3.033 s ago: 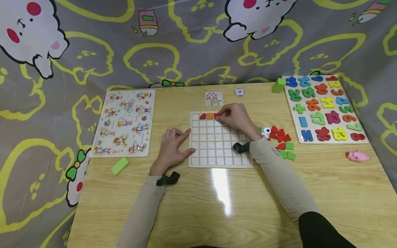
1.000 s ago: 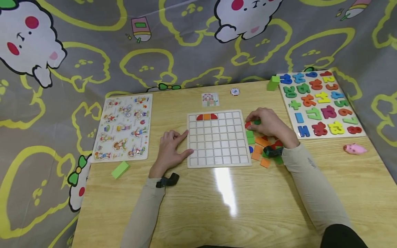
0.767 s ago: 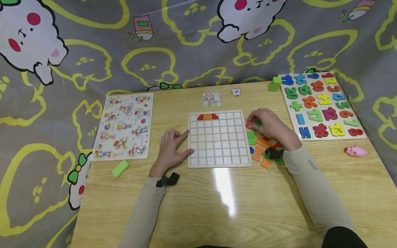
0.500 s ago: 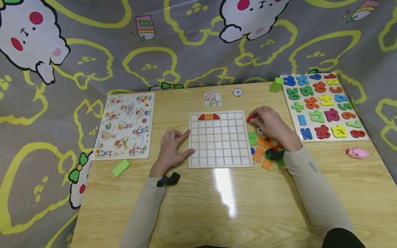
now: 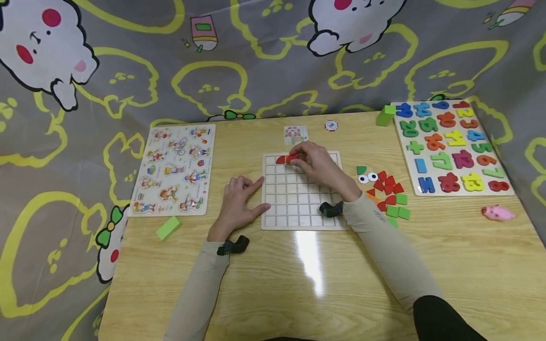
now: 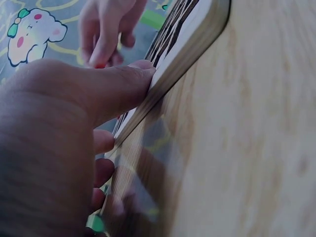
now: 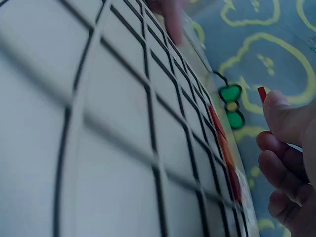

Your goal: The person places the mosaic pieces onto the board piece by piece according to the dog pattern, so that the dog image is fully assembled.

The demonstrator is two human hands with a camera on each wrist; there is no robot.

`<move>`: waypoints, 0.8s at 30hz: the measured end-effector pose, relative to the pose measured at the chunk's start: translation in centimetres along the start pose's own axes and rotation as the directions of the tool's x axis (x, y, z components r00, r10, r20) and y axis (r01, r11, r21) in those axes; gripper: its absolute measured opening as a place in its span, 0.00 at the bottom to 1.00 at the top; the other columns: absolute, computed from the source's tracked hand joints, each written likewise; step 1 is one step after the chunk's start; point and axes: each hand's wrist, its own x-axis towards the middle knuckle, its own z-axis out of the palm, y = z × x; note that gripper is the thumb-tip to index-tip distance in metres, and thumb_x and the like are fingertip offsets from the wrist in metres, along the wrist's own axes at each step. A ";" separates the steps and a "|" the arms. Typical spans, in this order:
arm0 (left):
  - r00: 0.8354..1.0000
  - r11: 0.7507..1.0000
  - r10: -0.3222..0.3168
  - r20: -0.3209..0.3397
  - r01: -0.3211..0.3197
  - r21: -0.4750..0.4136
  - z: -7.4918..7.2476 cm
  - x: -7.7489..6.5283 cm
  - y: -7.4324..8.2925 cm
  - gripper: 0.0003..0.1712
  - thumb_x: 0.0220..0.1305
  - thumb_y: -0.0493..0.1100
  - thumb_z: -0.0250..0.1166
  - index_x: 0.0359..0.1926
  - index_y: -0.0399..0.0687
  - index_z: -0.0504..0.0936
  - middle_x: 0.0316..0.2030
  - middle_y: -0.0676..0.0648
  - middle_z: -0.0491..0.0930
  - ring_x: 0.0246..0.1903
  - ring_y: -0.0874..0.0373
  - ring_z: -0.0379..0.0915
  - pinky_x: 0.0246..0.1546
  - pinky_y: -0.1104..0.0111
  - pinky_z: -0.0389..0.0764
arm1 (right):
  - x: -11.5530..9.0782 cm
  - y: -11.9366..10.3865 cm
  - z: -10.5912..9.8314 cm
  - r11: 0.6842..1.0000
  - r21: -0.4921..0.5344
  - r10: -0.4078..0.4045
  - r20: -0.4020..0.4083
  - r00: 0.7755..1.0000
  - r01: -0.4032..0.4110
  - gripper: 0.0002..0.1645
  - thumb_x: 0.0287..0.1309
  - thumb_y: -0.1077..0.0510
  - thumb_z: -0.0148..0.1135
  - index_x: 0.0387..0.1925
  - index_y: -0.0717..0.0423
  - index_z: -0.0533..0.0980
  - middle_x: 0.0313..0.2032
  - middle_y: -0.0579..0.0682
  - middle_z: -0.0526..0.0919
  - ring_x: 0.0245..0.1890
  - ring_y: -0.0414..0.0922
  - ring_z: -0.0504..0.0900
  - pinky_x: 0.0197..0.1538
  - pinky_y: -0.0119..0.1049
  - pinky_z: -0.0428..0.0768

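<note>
A wooden grid board point(image 5: 290, 201) lies mid-table. My left hand point(image 5: 239, 203) rests at its left side, with the thumb point(image 6: 118, 86) and index finger touching the edge. Over the top row, my right hand point(image 5: 317, 166) pinches a small red tile point(image 7: 261, 94) between thumb and fingers, apart from the board in the right wrist view. Below it in that row sit a red rounded tile point(image 5: 280, 160) and an orange tile point(image 7: 226, 150), with a further red one beside them. The right hand partly hides these in the head view.
Loose red, green and orange tiles point(image 5: 389, 182) and round eye pieces point(image 5: 363, 179) lie right of the board. A picture card point(image 5: 294, 135) and poker chip point(image 5: 331, 125) lie behind. Number puzzle point(image 5: 452, 142), pink pig point(image 5: 498, 212), figure puzzle point(image 5: 175, 166) and green blocks point(image 5: 168, 228) surround.
From the loose tiles at the right, my right hand has picked up a red tile and carried it left over the board's top row. My left hand has stayed at the board's edge.
</note>
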 end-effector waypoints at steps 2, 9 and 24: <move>1.000 1.000 0.000 0.000 0.000 0.004 0.1 0.0 0.0 0.44 0.57 0.67 0.67 0.72 0.60 0.68 0.46 0.49 0.66 0.43 0.52 0.56 0.46 0.59 0.57 | 0.8 -0.6 1.2 1.000 -0.001 -0.011 0.027 1.000 0.011 0.15 0.64 0.55 0.64 0.49 0.59 0.78 0.43 0.53 0.80 0.40 0.47 0.77 0.48 0.44 0.75; 1.000 1.000 0.007 -0.001 -0.007 0.025 0.0 0.1 0.1 0.44 0.56 0.67 0.67 0.71 0.58 0.69 0.46 0.49 0.66 0.43 0.52 0.57 0.46 0.59 0.58 | 2.5 -1.4 3.9 0.997 -0.073 0.032 0.088 0.996 -0.026 0.14 0.61 0.51 0.68 0.46 0.53 0.82 0.44 0.50 0.76 0.45 0.47 0.71 0.52 0.44 0.70; 1.000 0.999 0.009 -0.001 -0.009 0.036 -0.1 0.1 -0.2 0.44 0.57 0.67 0.67 0.72 0.59 0.68 0.46 0.49 0.67 0.42 0.52 0.57 0.44 0.59 0.58 | 2.9 -1.6 4.4 0.995 -0.096 0.043 0.077 0.996 -0.036 0.15 0.53 0.49 0.75 0.43 0.48 0.88 0.39 0.47 0.75 0.40 0.45 0.69 0.44 0.41 0.67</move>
